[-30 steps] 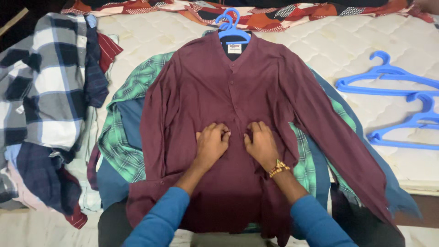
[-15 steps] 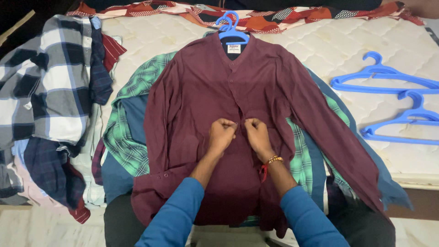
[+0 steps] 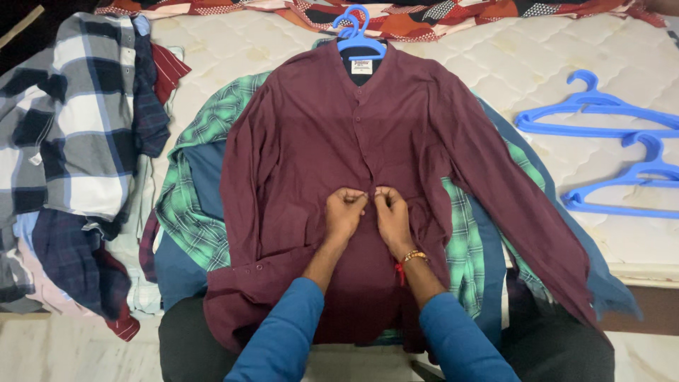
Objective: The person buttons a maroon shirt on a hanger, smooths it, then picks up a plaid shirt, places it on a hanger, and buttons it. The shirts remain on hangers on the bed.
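On the maroon shirt (image 3: 396,134), at its button line, the left hand (image 3: 345,212) and right hand (image 3: 389,211) pinch the fabric edges, fingertips nearly touching. Under the shirt lies a green checked shirt (image 3: 201,184); at its collar, a blue hanger (image 3: 359,39); beyond, the mattress (image 3: 509,64).

- Left hand (image 3: 345,212) and right hand (image 3: 391,214) pinch the front placket of a maroon shirt (image 3: 311,141), fingertips nearly touching
- The shirt lies on a blue hanger (image 3: 357,39), over a green plaid shirt (image 3: 191,205)
- Two spare blue hangers (image 3: 608,155) lie at the mattress (image 3: 537,64) right edge
- Checked shirts (image 3: 71,134) are heaped at the left edge
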